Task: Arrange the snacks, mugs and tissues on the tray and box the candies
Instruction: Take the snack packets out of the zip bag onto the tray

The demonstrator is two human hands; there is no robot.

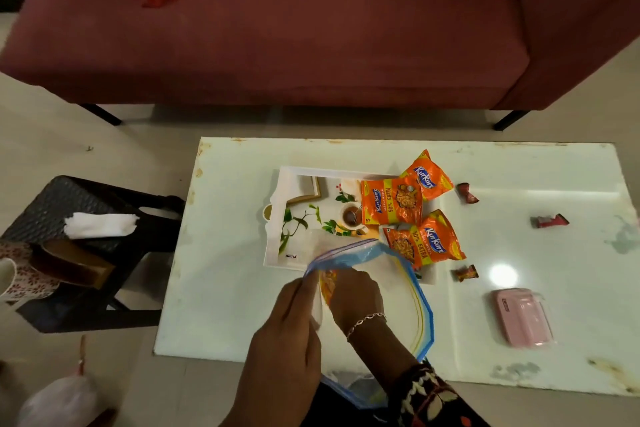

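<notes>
A white tray (277, 236) with a leaf print lies on the white table (235, 288). Three orange snack packets sit at its right end: one at the back (429, 175), one in the middle (391, 201), one nearer (424, 241). My left hand (291, 333) pinches the mouth of a clear zip bag (401, 288) with a blue edge. My right hand (356, 295) reaches inside the bag and is closed on another orange snack packet (327, 282). Three wrapped candies (467, 192), (549, 220), (465, 273) lie loose on the table. A pink box (523, 317) sits at the right.
A dark side stool (114, 204) at the left carries white tissues (100, 225), a brown box (69, 263) and a floral mug (20, 274). A maroon sofa (277, 28) stands behind the table. A plastic bag (59, 399) lies on the floor at lower left.
</notes>
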